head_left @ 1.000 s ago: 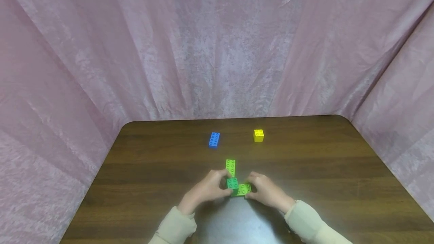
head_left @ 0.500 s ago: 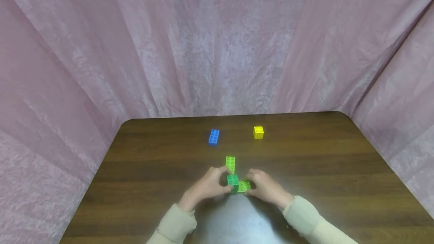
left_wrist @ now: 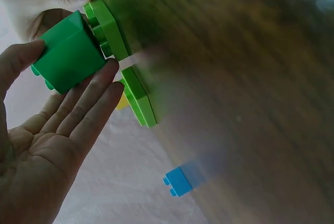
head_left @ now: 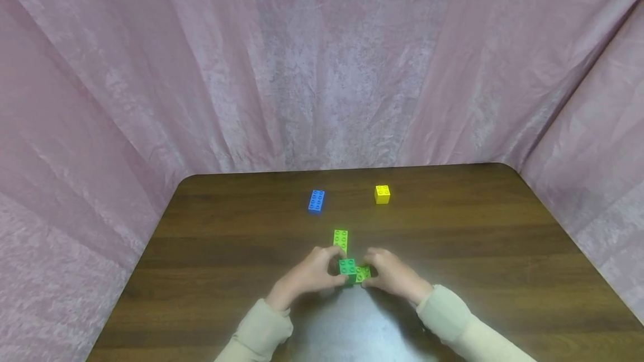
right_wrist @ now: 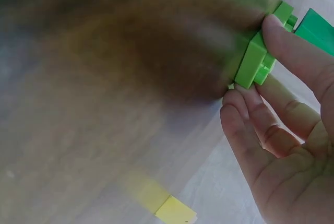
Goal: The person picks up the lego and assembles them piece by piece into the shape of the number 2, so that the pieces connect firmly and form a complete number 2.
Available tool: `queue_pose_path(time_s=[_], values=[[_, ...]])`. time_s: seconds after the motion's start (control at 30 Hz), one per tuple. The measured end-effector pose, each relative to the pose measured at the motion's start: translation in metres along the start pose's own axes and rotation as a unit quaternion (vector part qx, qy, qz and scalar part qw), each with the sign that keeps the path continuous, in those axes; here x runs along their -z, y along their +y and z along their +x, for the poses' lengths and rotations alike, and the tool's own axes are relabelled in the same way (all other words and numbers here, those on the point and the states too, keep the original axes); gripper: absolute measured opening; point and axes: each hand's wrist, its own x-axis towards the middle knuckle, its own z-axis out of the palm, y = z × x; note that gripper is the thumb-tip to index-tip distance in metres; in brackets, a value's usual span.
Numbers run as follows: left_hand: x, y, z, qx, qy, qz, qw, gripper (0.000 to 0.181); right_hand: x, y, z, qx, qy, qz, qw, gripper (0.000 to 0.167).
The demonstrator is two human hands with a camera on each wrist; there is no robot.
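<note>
My left hand (head_left: 313, 272) pinches a green square building block (head_left: 347, 267) between thumb and fingers. Below that block lies a lime-green building brick (head_left: 361, 274), its studs pointing up and its left part covered. Thumb and fingers of my right hand (head_left: 396, 276) grip the lime brick at its right side. In the left wrist view the green block (left_wrist: 70, 51) is slightly tilted, close over the studs of the lime brick (left_wrist: 110, 30); I cannot tell if they are joined. The right wrist view shows my thumb and fingertips on the lime brick (right_wrist: 251, 59).
A second lime-green brick (head_left: 340, 238) lies just beyond my left fingers. Farther back on the brown wooden table (head_left: 241, 222) are a blue brick (head_left: 316, 201) and a yellow square block (head_left: 382, 194). Pink curtains (head_left: 322, 71) hang behind and beside the table.
The green block has shifted slightly right with my left hand and covers more of the held lime brick. My right hand keeps its grip. The head view has tilted a little.
</note>
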Motion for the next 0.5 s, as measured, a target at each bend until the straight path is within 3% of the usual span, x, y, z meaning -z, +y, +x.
queue_pose_path(time_s=[0.5], values=[[-0.0033,0.001,0.0023,0.006,-0.001,0.0,1.0,0.032,0.0011,-0.0015,-0.0001,-0.006,-0.007,0.009,0.9999,0.034]])
